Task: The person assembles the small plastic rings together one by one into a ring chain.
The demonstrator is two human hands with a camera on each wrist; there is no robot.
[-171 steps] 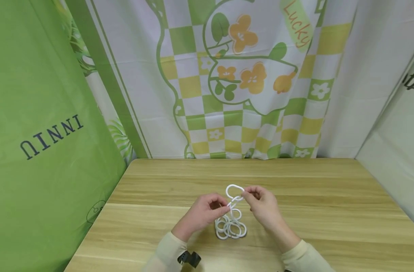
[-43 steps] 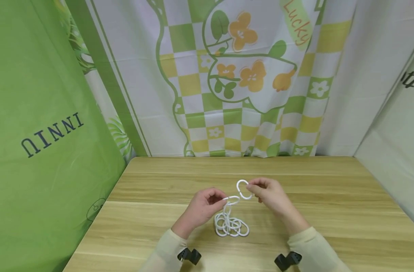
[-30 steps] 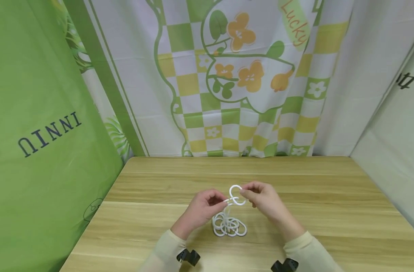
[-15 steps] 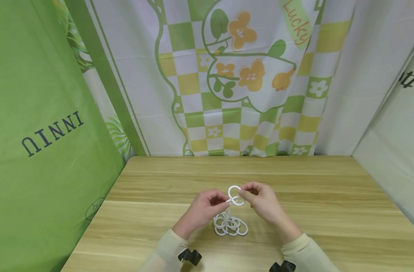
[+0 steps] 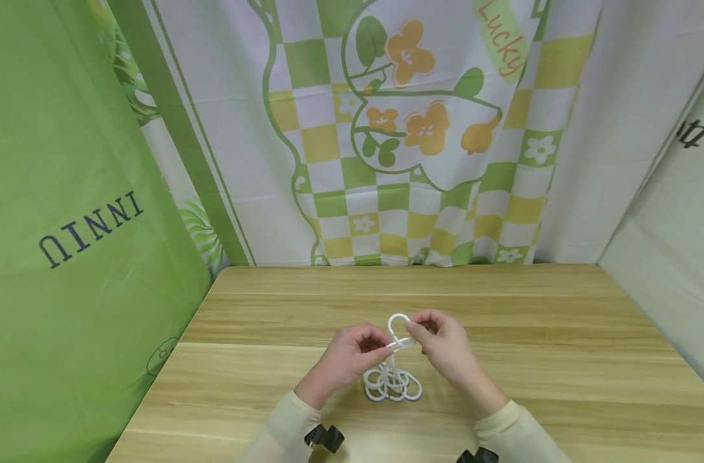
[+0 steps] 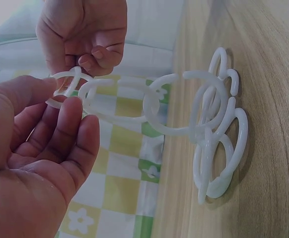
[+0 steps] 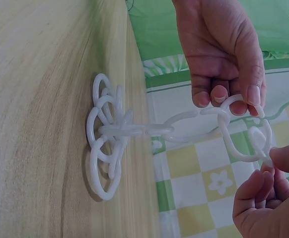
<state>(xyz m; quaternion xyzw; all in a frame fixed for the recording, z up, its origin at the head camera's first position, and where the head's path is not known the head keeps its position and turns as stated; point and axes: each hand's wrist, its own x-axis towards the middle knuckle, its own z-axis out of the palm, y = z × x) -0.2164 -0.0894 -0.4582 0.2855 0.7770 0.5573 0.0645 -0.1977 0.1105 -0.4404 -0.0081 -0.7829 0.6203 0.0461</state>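
Observation:
White plastic C-shaped rings are linked into a chain, its lower part heaped as a pile of links [image 5: 393, 388] on the wooden table. My left hand [image 5: 352, 355] pinches the top link [image 7: 230, 144] between thumb and fingers, above the pile. Links [image 6: 119, 116] hang slanting from it down to the heap. My right hand [image 5: 445, 344] pinches another white ring [image 5: 398, 315] by its side. This ring crosses the left hand's link near its gap; whether it is hooked fully through, I cannot tell. Fingertips hide part of both rings.
The wooden table [image 5: 259, 321] spreads around both hands. A checked, flower-printed curtain [image 5: 395, 199] hangs behind its far edge. Green cloth [image 5: 85, 308] hangs along the left, pale cloth [image 5: 670, 270] along the right. Black wrist straps [image 5: 324, 438] sit on the sleeves.
At 1.4 s ago the right hand's ring was apart from the chain. It has come left and down to cross the left hand's link and now sits tilted. The left hand has barely moved.

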